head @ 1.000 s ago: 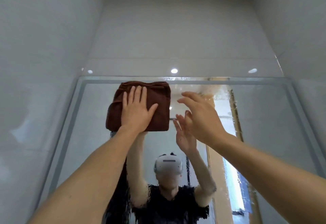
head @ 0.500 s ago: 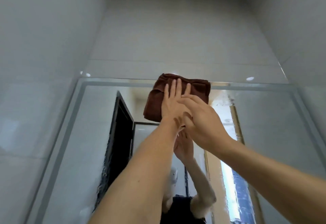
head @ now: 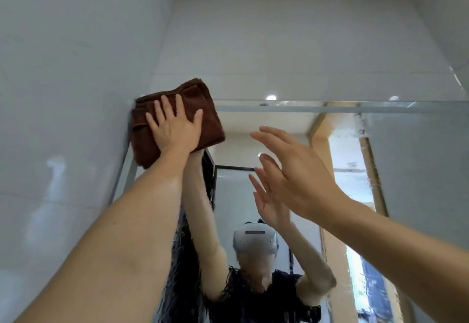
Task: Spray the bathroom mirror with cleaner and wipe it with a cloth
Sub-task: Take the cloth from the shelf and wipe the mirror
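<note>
While the left hand (head: 175,129) presses flat w/ fingers spread on a folded brown cloth (head: 177,122), that cloth sits at the mirror's (head: 418,170) top left corner, its upper edge lapping over the frame onto the wall tile. Right hand (head: 299,175) hovers near the mirror's upper middle, fingers straight & loose, holding nothing; can't tell if it touches the glass.
</note>
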`<control>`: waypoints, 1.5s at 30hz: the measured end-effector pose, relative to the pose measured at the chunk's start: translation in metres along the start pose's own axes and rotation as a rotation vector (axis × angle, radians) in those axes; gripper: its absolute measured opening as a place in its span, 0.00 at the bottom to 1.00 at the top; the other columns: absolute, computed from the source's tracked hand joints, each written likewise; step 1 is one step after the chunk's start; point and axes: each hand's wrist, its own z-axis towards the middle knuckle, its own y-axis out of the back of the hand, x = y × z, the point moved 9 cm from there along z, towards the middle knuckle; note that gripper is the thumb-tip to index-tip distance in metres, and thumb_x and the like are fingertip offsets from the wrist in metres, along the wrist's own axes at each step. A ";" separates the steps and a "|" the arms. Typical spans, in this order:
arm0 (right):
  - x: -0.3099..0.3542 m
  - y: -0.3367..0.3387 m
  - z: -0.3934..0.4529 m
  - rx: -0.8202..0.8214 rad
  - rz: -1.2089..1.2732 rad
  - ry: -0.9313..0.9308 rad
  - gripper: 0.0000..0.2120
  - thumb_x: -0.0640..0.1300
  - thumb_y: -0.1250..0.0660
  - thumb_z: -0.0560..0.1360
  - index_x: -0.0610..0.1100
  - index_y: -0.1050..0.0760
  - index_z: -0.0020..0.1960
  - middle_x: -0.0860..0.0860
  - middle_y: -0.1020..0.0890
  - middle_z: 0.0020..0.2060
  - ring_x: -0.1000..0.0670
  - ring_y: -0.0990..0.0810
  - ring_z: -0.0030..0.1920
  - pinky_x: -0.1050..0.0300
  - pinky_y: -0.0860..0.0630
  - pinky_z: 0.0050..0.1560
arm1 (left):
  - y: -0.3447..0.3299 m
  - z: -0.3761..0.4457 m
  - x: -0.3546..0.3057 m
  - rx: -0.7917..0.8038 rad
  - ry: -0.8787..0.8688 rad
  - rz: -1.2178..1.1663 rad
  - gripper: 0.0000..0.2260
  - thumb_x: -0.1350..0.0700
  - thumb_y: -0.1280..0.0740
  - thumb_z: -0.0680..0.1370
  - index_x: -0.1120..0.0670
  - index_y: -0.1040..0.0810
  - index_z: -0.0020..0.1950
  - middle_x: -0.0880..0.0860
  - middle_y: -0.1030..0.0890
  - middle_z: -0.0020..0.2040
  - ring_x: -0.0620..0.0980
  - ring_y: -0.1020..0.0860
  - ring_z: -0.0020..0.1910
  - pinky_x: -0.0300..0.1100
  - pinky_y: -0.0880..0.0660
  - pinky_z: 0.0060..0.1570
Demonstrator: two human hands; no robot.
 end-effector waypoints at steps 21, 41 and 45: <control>-0.102 -0.008 -0.023 0.051 -0.274 -0.263 0.28 0.55 0.42 0.81 0.48 0.41 0.79 0.48 0.36 0.78 0.45 0.38 0.77 0.43 0.37 0.75 | -0.001 -0.078 0.011 -0.049 -0.009 0.016 0.36 0.34 0.54 0.79 0.54 0.44 0.81 0.62 0.43 0.80 0.62 0.46 0.80 0.65 0.51 0.75; -0.043 -0.036 0.005 -0.035 -0.177 -0.081 0.29 0.60 0.55 0.81 0.54 0.45 0.80 0.47 0.40 0.80 0.45 0.41 0.79 0.44 0.41 0.77 | -0.006 -0.188 0.008 -0.053 -0.013 -0.020 0.33 0.36 0.53 0.81 0.53 0.46 0.82 0.60 0.45 0.81 0.61 0.49 0.80 0.65 0.51 0.76; -0.027 -0.046 -0.001 -0.033 -0.075 -0.098 0.28 0.56 0.52 0.81 0.51 0.42 0.80 0.45 0.39 0.79 0.43 0.41 0.79 0.42 0.41 0.77 | -0.017 -0.269 -0.052 0.092 -0.859 0.066 0.32 0.35 0.48 0.81 0.48 0.46 0.82 0.55 0.48 0.82 0.56 0.50 0.81 0.61 0.49 0.76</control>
